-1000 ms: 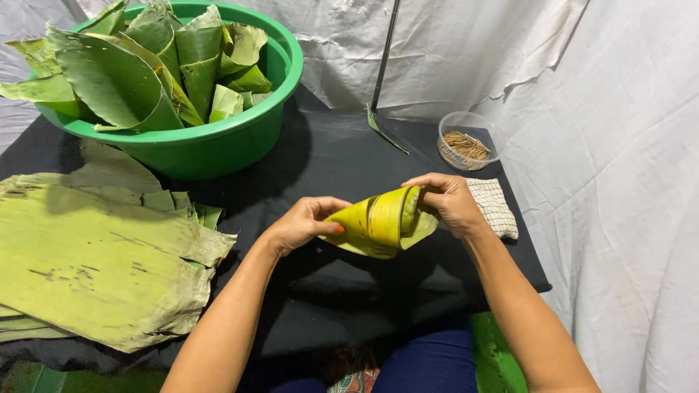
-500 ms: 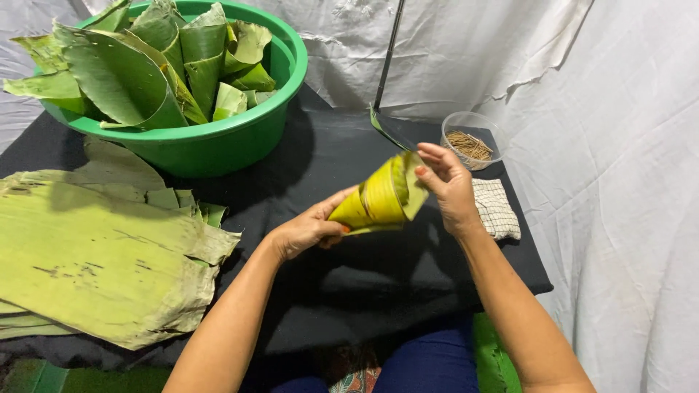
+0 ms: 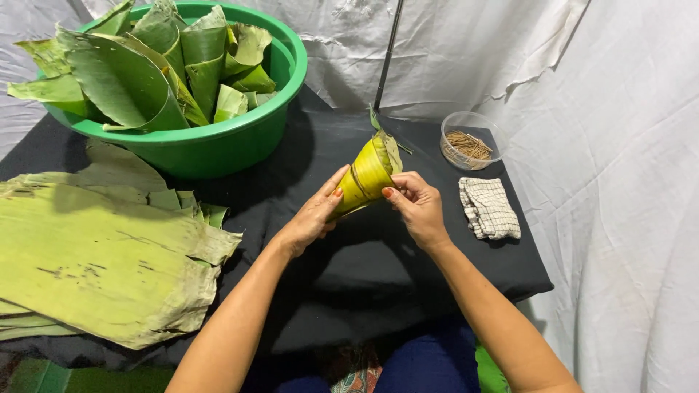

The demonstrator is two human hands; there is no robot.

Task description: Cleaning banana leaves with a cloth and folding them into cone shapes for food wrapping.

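At the far left a stack of flat banana leaves [image 3: 95, 255] lies on the black cloth-covered table [image 3: 378, 269], broad, matte, pale green sheets with torn, ragged edges and a few brown marks. Behind them stands a round green plastic basin [image 3: 218, 142] with a smooth rim; it is filled with rolled leaf cones [image 3: 167, 65], darker green and glossy, standing and leaning against one another.

Toward the middle, the left hand [image 3: 313, 218] is closed around the narrow lower end of a yellow-green leaf cone [image 3: 364, 178], thumb on top and fingers underneath. The cone is held above the table, clear of its surface, tilted with its pointed tip down toward the left palm and its wide mouth up and to the right. Its surface is smooth and ribbed lengthwise, with a loose leaf flap sticking up at the mouth.

The right hand [image 3: 419, 207] pinches the cone's right side near the middle, thumb and fingertips pressed to the overlapping leaf edge. So the cone sits between the two hands, gripped by both.

Further right, a small clear plastic bowl [image 3: 470, 127] holds a heap of thin brown sticks [image 3: 468, 144]. Just in front of it lies a folded checked cloth [image 3: 489, 209], white with dark lines. White fabric sheets [image 3: 619, 182] hang behind and to the right.
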